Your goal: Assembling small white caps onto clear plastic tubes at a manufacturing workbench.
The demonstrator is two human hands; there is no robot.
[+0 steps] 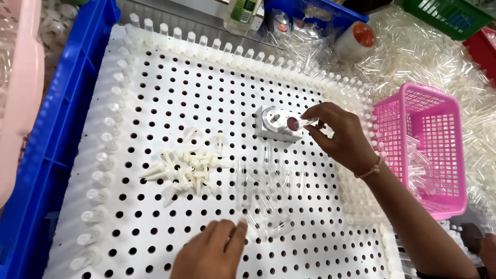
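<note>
Clear tube (309,122) pinched in right hand (338,137) fingertips, pressed at opening of metal block (276,124) on white perforated board (170,93). Left hand (212,253) laid flat, fingers loose, touching loose clear tubes (268,206). White caps (188,168) heaped mid-board. Pink basket (431,150) seen at right.

Left hand (211,251) rests flat, fingers together; right hand (338,135) is raised, fingertips pinched.

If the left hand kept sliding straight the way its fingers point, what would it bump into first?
Probably the clear plastic tubes lying loose on the white perforated board. The left hand points up and slightly right, fingertips almost at them already. Depth looks flat here, so that seems fairly sure.
</note>
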